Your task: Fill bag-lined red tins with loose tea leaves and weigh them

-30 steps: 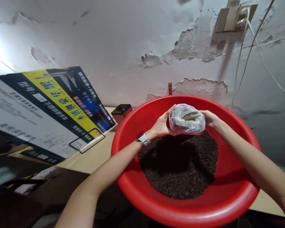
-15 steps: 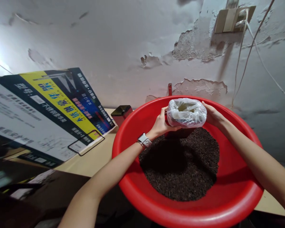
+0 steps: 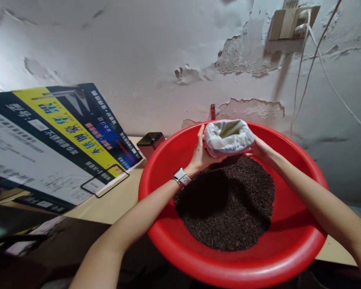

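head view: curled left hand (image 3: 202,155) and right hand (image 3: 261,149) grip lined container (image 3: 228,143) between them.

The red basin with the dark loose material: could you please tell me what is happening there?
A person holds a plastic-covered container over the red basin, with the left hand and the right hand on opposite sides of it. The container's open mouth faces up, and beneath it lies the dark loose material. To the left of the basin are a small dark-topped box and a large printed carton.
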The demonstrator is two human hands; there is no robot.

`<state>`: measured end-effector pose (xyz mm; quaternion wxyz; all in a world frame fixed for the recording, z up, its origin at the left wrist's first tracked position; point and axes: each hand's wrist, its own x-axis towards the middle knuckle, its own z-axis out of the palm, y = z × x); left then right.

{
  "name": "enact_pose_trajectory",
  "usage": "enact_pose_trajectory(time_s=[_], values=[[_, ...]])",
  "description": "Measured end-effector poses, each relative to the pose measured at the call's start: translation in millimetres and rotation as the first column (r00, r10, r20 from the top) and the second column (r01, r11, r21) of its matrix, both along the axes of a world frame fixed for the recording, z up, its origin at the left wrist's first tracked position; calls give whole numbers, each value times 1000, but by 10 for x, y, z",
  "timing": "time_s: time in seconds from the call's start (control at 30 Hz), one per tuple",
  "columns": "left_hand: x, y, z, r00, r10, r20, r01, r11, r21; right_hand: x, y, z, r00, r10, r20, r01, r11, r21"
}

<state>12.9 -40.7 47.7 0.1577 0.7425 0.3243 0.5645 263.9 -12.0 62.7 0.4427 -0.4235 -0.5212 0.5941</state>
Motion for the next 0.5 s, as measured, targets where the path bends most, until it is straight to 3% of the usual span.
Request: enact_pose_trajectory(time_s=[0.1,0.2,0.33,0.5], values=[[-59,142,-54,993,68,93,-69,998,10,-53,-83,43,995,93,-37,-96,989,-115],[-95,226,-100,990,84,116,-82,996,-20,-138,-144,49,994,57,-88,-62,997,-53],[-104,263,-152,994,36,107,-34,999,-12,-173,-168,55,991,54,-121,-66,993,-95],[-98,264,-181,992,48,119,-40,997,-65,-181,-164,30,997,40,-69,-42,999,-24]])
